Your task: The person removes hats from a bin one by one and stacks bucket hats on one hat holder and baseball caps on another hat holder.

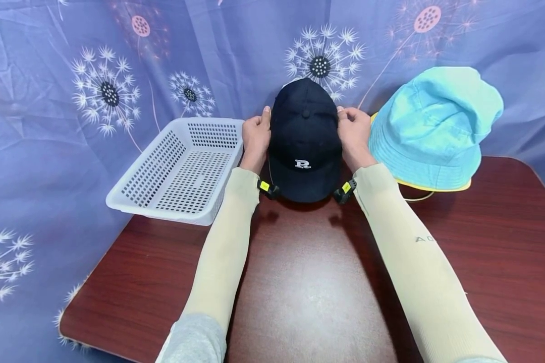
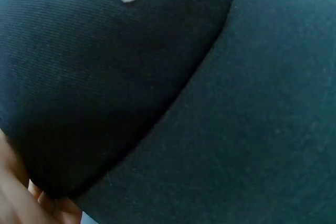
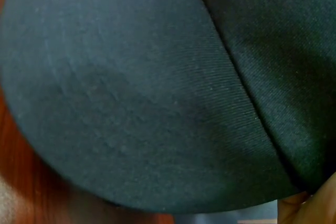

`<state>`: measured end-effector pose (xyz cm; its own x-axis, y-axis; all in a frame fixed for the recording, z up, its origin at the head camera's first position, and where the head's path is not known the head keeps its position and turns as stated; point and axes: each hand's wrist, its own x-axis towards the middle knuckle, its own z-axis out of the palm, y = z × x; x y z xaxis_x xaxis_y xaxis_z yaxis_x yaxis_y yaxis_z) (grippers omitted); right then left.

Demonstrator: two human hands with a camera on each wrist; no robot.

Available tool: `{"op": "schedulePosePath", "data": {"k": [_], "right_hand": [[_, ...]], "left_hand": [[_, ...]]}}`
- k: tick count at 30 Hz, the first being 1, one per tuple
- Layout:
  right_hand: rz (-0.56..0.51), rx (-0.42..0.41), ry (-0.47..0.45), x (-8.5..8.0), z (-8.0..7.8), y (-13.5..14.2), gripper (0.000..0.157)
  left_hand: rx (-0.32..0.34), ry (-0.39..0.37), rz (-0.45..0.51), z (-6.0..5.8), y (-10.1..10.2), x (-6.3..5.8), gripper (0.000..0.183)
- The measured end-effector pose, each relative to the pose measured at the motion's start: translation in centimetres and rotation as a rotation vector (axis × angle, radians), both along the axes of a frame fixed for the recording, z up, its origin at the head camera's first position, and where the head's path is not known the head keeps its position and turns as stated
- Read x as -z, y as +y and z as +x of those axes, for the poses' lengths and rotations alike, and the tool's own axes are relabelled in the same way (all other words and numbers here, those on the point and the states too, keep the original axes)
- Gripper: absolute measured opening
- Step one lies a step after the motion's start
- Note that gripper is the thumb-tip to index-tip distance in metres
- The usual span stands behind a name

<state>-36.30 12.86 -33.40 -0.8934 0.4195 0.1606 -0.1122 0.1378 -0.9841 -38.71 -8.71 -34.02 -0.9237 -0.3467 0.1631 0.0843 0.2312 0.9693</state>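
Observation:
A dark navy baseball cap [image 1: 305, 136] with a white letter R faces me, its brim [image 1: 305, 186] pointing toward me. My left hand [image 1: 256, 137] pinches the cap's left side where crown and brim meet, the thumb pointing up. On the opposite side my right hand [image 1: 355, 135] pinches the cap's edge between thumb and fingers. Up close in the left wrist view, fingers [image 2: 21, 198] curl around the cap's lower edge. The right wrist view has fingers [image 3: 317, 203] gripping the corner beside the brim. Whatever supports the cap from below is hidden.
A white perforated plastic basket [image 1: 133, 199] stands at the table's back left, left of my left hand. To the right, a light blue bucket hat [image 1: 436, 126] with yellow trim sits raised above a thin curved base [image 1: 420, 198]. A dandelion-print curtain [image 1: 236, 55] hangs behind the dark red wooden table [image 1: 309, 282].

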Motion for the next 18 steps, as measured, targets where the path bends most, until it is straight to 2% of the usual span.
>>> {"op": "schedulePosePath", "data": {"k": [6,12,18], "right_hand": [[-0.029,0.01,0.047,0.58,-0.03,-0.13,0.032],[-0.089,0.026,0.015,0.81,0.16,-0.22,0.04],[-0.138,0.059,0.045,0.95,0.58,-0.51,0.036]], "left_hand": [[-0.006,0.004,-0.016,-0.05,-0.14,0.43,0.063],[-0.056,-0.004,0.006,0.28,0.11,0.55,0.061],[-0.077,-0.018,0.018,0.64,0.38,0.41,0.057]]}}
